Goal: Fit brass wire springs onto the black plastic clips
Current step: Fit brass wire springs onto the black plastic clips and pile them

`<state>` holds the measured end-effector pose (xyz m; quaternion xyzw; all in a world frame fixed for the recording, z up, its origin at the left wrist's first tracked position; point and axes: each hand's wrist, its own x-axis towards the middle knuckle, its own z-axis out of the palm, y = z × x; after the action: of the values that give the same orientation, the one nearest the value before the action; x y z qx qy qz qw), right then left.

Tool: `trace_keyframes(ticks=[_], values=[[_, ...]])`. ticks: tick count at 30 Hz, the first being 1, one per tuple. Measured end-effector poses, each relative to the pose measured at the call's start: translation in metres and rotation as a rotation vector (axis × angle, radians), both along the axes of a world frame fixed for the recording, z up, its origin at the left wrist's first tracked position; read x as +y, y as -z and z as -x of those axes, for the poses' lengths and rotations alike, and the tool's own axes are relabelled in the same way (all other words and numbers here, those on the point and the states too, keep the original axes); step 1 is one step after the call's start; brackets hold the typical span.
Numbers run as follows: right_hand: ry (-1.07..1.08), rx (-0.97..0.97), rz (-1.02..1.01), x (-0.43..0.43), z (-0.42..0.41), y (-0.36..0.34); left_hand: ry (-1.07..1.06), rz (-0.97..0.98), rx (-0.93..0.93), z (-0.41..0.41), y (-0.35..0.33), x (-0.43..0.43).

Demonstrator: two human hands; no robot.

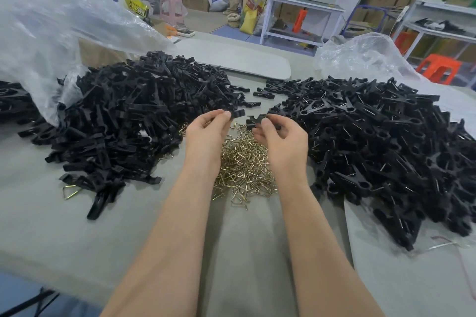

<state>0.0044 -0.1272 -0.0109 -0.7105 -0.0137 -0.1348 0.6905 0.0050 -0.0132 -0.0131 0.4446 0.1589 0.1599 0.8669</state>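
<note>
Head: black plastic clips (134, 121), brass springs (244, 167)

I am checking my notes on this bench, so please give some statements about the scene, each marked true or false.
1. The left hand and right hand each pinch a black clip piece. True.
2. The brass springs lie in a box. False: they form a loose heap on the table, between the forearms.
3. Clips in the right pile show wire springs. True.
4. The orange stool stands on the table. False: it stands on the floor behind it.
</note>
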Motion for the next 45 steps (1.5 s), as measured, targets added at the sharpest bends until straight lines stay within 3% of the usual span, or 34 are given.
trace_keyframes(ticks=[4, 11, 21, 24, 29, 45], values=[[0.018, -0.031, 0.0, 0.008, 0.0, 0.004, 0.009, -0.296, 0.04, -0.001, 0.005, -0.008], [-0.038, -0.009, -0.131, 0.012, 0.001, 0.008, 0.087, -0.468, -0.032, 0.002, 0.007, -0.015], [-0.022, -0.004, -0.034, 0.012, 0.0, 0.008, -0.005, -0.823, -0.065, 0.004, 0.003, -0.015], [-0.035, -0.006, -0.049, 0.01, 0.001, 0.005, 0.068, -0.795, -0.076, 0.005, 0.002, -0.014], [-0.059, -0.017, 0.005, 0.005, 0.002, 0.003, 0.099, -0.527, -0.047, 0.005, 0.002, -0.01], [-0.045, 0.005, -0.001, 0.003, 0.0, 0.002, 0.138, -0.576, -0.092, 0.005, 0.002, -0.008]])
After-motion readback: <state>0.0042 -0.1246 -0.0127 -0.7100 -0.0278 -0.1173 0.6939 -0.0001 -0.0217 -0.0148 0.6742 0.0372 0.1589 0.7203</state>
